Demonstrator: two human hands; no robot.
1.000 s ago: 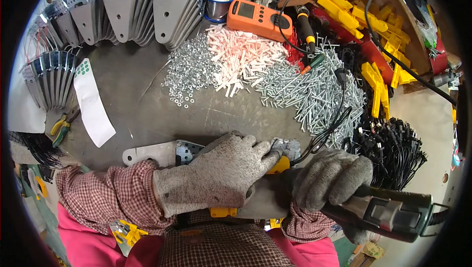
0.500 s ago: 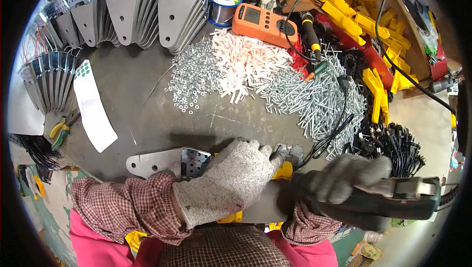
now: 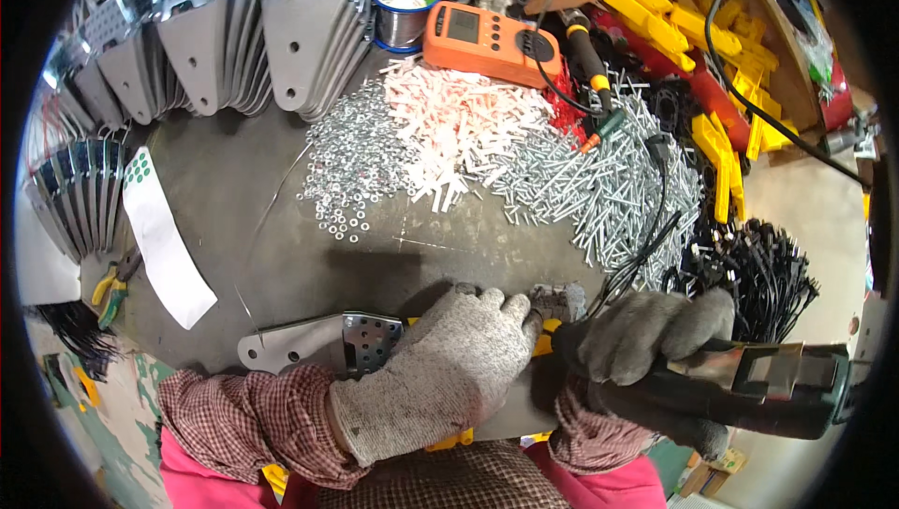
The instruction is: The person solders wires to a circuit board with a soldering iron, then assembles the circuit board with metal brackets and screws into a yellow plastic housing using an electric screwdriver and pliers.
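Note:
My left hand (image 3: 435,364), in a pale grey knit glove, lies with curled fingers over a yellow plastic piece (image 3: 459,437) at the table's near side. Most of that piece is hidden under the glove; yellow bits show around it. To its left, a grey metal bracket (image 3: 318,342) with a perforated shiny end lies flat, touching the hand's edge. My right hand (image 3: 646,340), in a dark grey glove, is wrapped round a black handheld power tool (image 3: 730,383). The tool's front end, near the yellow piece, is partly hidden by the hand.
Piles of nuts (image 3: 351,153), white plastic tubes (image 3: 464,130) and screws (image 3: 599,181) lie ahead. Behind them stand an orange meter (image 3: 492,45), a solder spool (image 3: 405,17) and stacked brackets (image 3: 314,50). Black cables (image 3: 763,270) lie right; pliers (image 3: 114,289) and a white strip (image 3: 169,242) left.
The view has shifted a little, so the far piles and brackets sit lower and further left. My left hand keeps its place on the yellow piece; my right still grips the tool.

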